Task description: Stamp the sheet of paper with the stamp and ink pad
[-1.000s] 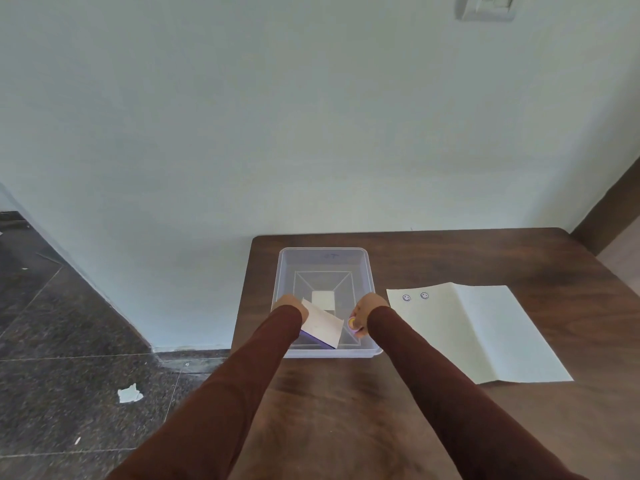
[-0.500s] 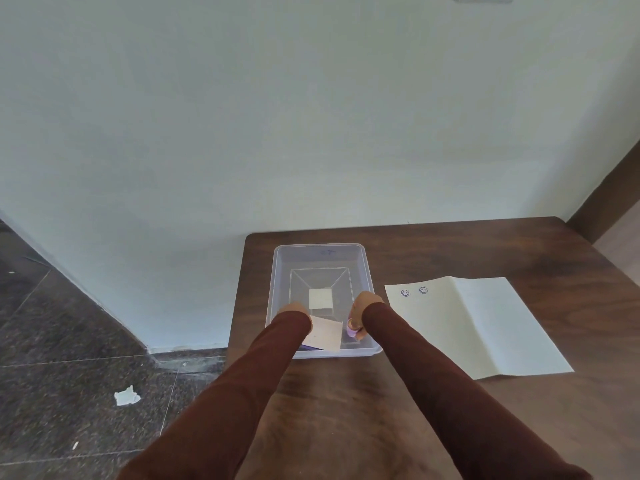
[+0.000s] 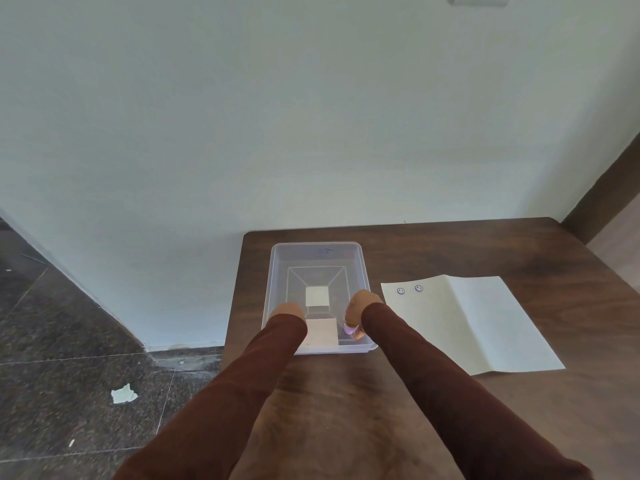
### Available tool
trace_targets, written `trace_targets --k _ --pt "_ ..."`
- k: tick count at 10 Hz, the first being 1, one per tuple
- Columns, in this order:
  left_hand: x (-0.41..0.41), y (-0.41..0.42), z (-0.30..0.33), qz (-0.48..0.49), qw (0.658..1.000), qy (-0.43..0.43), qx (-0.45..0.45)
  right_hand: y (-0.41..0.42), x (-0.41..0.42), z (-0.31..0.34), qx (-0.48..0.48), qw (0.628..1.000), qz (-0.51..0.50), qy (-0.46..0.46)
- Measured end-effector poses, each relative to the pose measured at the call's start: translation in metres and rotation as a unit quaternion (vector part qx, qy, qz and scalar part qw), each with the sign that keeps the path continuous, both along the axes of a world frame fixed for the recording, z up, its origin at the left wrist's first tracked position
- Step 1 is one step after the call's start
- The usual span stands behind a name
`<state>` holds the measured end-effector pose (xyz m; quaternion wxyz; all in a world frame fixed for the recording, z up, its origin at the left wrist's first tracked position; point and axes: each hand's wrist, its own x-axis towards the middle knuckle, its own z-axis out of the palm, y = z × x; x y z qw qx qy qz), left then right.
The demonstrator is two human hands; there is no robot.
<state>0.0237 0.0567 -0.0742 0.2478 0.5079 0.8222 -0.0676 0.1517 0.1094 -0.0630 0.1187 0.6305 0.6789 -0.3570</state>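
Both of my hands reach into a clear plastic tray (image 3: pixel 277 268) at the table's back left. My left hand (image 3: pixel 288 310) rests on a flat white ink pad box (image 3: pixel 322 332) lying level on the tray floor; its grip is mostly hidden by my sleeve. My right hand (image 3: pixel 363 303) is closed around a small pink stamp (image 3: pixel 349 328) near the tray's right wall. The white sheet of paper (image 3: pixel 485 327) lies to the right of the tray, with two smiley stamp marks (image 3: pixel 409 290) near its far left corner.
A small white square (image 3: pixel 317 296) sits on the tray floor. The brown wooden table (image 3: pixel 346 403) stands against a pale wall. Left of the table is dark tiled floor with a crumpled scrap of paper (image 3: pixel 123 394).
The ink pad box, tilted up a second ago, has come down flat onto the tray floor. My right hand has lowered the stamp deeper into the tray.
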Motion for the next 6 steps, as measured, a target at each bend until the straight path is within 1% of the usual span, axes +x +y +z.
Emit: trace_targets --k 1,2,3,4,5,6 --pt "0.002 -0.001 -0.001 -0.002 1.0 0.003 0.017 -0.001 0.001 -0.001 0.011 1.0 -0.009 0.015" --pt "0.005 -0.003 0.002 -0.007 0.999 0.012 0.033 -0.003 0.003 -0.001 0.045 0.999 -0.014 0.026" --pt "0.006 -0.004 0.003 -0.002 0.998 0.018 0.058 -0.004 0.004 0.002 0.1 0.994 -0.027 0.046" --pt "0.008 -0.005 0.011 0.009 0.992 0.039 0.119 -0.008 0.008 0.012 0.163 0.981 -0.059 0.09" --pt "0.01 -0.008 0.017 -0.008 0.985 0.061 0.158 -0.013 0.014 0.02 0.201 0.973 -0.061 0.1" --pt "0.005 -0.01 0.017 -0.057 0.978 0.1 0.174 -0.019 0.029 0.025 0.287 0.956 -0.035 0.05"
